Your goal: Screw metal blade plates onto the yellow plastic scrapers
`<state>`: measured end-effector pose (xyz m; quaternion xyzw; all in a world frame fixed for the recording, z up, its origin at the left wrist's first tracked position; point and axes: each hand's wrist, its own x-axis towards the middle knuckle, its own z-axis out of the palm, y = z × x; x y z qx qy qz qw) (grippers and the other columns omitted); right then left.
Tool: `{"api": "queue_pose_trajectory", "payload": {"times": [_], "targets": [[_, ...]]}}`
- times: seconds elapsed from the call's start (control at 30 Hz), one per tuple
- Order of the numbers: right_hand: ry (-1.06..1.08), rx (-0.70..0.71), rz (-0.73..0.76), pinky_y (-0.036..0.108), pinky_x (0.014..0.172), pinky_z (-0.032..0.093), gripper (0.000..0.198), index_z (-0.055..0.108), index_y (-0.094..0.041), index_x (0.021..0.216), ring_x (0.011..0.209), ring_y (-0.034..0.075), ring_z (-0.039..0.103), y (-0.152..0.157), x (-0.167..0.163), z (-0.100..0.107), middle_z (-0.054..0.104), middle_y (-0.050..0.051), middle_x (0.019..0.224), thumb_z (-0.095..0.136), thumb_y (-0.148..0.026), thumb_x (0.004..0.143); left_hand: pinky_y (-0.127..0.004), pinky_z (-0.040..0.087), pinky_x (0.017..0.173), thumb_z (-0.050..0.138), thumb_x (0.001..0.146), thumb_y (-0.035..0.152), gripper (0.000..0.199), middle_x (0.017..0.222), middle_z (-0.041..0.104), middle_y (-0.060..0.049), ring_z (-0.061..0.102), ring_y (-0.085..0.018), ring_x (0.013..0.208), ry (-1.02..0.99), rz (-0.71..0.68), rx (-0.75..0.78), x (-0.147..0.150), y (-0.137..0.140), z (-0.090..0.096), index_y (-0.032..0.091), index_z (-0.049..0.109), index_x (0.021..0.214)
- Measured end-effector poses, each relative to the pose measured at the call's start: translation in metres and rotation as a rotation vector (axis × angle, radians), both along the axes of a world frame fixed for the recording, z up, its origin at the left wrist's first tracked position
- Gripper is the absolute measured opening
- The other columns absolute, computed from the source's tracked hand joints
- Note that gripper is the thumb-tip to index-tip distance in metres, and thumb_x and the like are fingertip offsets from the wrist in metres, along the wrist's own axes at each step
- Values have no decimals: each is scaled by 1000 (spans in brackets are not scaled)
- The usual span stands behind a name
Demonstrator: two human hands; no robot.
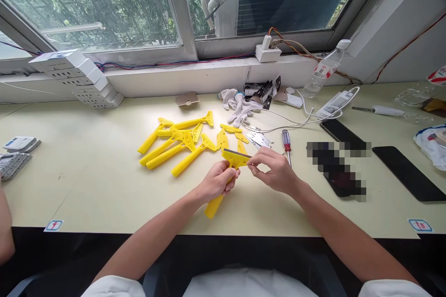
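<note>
My left hand (219, 180) is wrapped round the handle of a yellow scraper (214, 206), its head pointing away from me. Along the far edge of that head runs a thin dark strip. The fingers of my right hand (277, 169) pinch the right end of the head; whether a small part sits between them is hidden. Several more yellow scrapers (188, 159) lie piled left of my hands. Just beyond the held head are loose yellow plates (222, 139) and a heap of flat metal blades (259, 138). A screwdriver (286, 140) with a clear and red handle lies beyond my right hand.
White gloves (237, 104) and black boxes (263, 93) lie at the back, near a white cable and charger (336, 103). Phones (407, 174) are on the right, by a water bottle (324, 72). White boxes (87, 79) stand back left. Another person's arm (5, 227) shows at left.
</note>
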<state>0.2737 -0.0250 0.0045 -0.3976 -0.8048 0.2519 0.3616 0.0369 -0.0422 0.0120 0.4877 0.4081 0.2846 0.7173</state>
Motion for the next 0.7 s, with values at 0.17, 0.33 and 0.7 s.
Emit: {"api": "queue_pose_trajectory", "payload": {"times": [0.17, 0.33, 0.7], "targets": [[-4, -56, -11, 47, 79, 58, 10, 75, -31, 93, 84, 27, 67, 0, -3, -1, 72, 7, 89, 66, -29, 98, -20, 36, 42, 58, 92, 36, 16, 58, 45, 7, 37, -8, 46, 54, -9, -5, 3, -2, -5, 21, 53, 88], [-49, -72, -1, 47, 82, 59, 14, 74, -30, 94, 86, 26, 68, 1, -3, -3, 71, 8, 92, 62, -31, 100, -20, 38, 42, 58, 92, 35, 16, 59, 46, 7, 39, -8, 45, 74, 3, -4, 4, -2, -6, 20, 53, 88], [-54, -111, 12, 42, 76, 53, 10, 68, -28, 90, 84, 25, 64, 2, -4, -2, 69, 6, 90, 62, -24, 97, -21, 40, 40, 57, 93, 34, 14, 56, 47, 7, 41, -10, 45, 103, -6, -1, 5, -1, -16, 21, 53, 88]]}}
